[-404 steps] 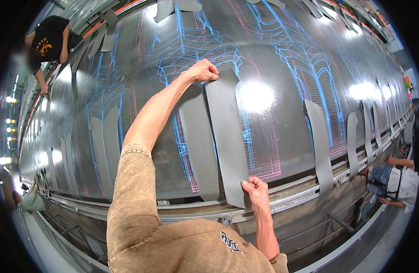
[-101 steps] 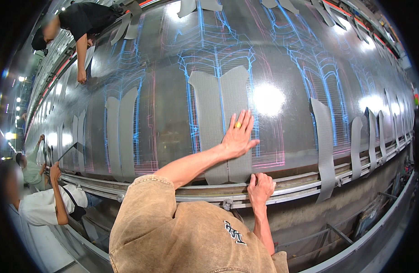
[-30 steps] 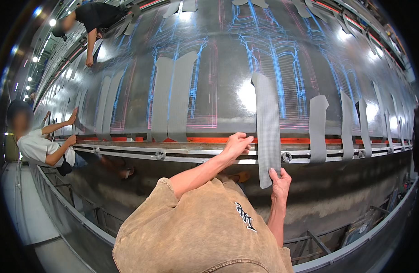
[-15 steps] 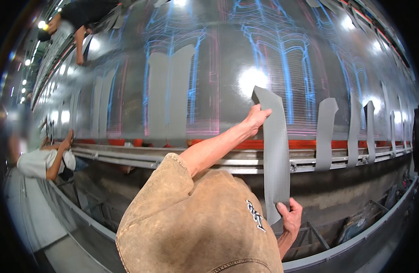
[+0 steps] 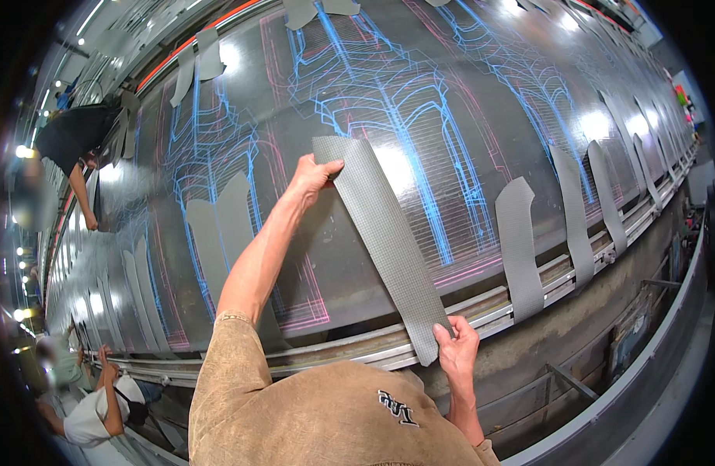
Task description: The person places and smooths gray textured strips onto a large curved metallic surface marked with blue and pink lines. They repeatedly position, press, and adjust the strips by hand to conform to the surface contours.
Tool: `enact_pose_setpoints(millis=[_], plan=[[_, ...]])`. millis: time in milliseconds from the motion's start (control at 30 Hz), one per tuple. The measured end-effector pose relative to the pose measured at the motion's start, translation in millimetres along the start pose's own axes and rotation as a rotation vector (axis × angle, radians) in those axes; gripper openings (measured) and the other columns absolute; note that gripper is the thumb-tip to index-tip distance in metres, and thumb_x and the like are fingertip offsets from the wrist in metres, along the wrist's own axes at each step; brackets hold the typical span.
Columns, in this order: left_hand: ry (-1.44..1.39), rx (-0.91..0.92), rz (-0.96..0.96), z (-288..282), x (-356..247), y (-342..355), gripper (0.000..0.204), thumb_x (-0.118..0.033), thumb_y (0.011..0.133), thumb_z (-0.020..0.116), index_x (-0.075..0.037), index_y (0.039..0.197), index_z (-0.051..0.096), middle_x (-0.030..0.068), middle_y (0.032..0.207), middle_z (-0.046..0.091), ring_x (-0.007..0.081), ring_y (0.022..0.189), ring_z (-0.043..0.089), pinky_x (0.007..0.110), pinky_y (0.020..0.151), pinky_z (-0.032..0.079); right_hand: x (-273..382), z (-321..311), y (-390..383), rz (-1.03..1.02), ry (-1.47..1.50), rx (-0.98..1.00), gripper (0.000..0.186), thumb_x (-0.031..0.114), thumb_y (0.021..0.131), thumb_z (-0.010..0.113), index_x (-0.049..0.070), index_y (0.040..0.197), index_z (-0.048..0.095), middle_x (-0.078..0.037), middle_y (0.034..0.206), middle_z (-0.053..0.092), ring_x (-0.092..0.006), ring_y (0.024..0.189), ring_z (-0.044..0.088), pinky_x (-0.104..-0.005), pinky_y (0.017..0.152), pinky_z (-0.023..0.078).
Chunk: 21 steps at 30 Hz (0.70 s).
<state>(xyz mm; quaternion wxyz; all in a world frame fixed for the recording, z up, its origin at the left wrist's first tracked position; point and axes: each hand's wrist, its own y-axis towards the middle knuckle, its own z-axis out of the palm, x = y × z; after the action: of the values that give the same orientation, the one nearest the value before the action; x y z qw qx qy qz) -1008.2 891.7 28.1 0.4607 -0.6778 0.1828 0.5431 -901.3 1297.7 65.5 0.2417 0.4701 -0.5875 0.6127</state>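
Note:
A long strip of grey, grid-textured sheet material stretches between my two hands, slanting from far left to near right over a dark table. My left hand is closed on the strip's left edge close to its far end, thumb on top. At the near end, my right hand pinches the right corner beside the table's metal rail. Blue and pink pattern lines cover the tabletop under and around the strip. Whether the strip touches the table along its length, I cannot tell.
Similar grey pieces lie on the table: a wide notched one to the left, a curved one to the right, and several more beyond. A person in dark clothing leans in at far left; another in white is at lower left.
Both hands have carried the strip forward and leftward over the table. It hung nearly straight across the rail before and now slants. The view has turned as well.

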Motion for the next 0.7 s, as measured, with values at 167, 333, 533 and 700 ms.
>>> enact_pose_setpoints(millis=[167,333,533,700], plan=[[0.128,0.044,0.002,15.9,-20.0,52.4,0.032,-0.019,0.079,0.079,0.001,0.1,0.065,0.0066,0.086,0.069,0.0158,0.075,0.066,0.032,0.065,0.057,0.3,3.9,26.3,-0.049,-0.153,-0.09,0.011,0.005,0.087,0.064,-0.005,0.092,0.063,-0.006,0.081,0.066,-0.0094,0.075,0.055,-0.0282,0.068,0.046],[0.415,-0.019,0.104,33.8,-26.2,74.8,0.026,-0.018,0.078,0.08,0.002,0.089,0.068,0.007,0.08,0.069,0.0142,0.067,0.064,0.029,0.058,0.055,-6.8,2.3,55.1,-0.011,0.003,-0.069,0.011,0.005,0.087,0.064,-0.005,0.091,0.063,-0.005,0.08,0.065,-0.0093,0.073,0.054,-0.0286,0.067,0.046],[0.416,-0.025,0.095,37.0,-24.2,78.0,0.025,-0.018,0.078,0.081,0.002,0.083,0.067,0.0063,0.074,0.067,0.0113,0.061,0.061,0.025,0.051,0.051,-16.2,1.4,64.6,0.093,0.01,-0.034,0.01,0.004,0.087,0.064,-0.004,0.09,0.063,-0.003,0.078,0.064,-0.0084,0.071,0.053,-0.028,0.066,0.046],[0.354,-0.014,0.08,35.7,-23.0,77.0,0.02,-0.017,0.08,0.079,0.0,0.083,0.068,0.0059,0.074,0.068,0.0106,0.061,0.062,0.024,0.052,0.054,-16.6,1.0,67.4,0.088,0.023,-0.041,0.01,0.005,0.087,0.064,-0.005,0.089,0.063,-0.003,0.076,0.063,-0.0083,0.069,0.052,-0.0286,0.064,0.046]])
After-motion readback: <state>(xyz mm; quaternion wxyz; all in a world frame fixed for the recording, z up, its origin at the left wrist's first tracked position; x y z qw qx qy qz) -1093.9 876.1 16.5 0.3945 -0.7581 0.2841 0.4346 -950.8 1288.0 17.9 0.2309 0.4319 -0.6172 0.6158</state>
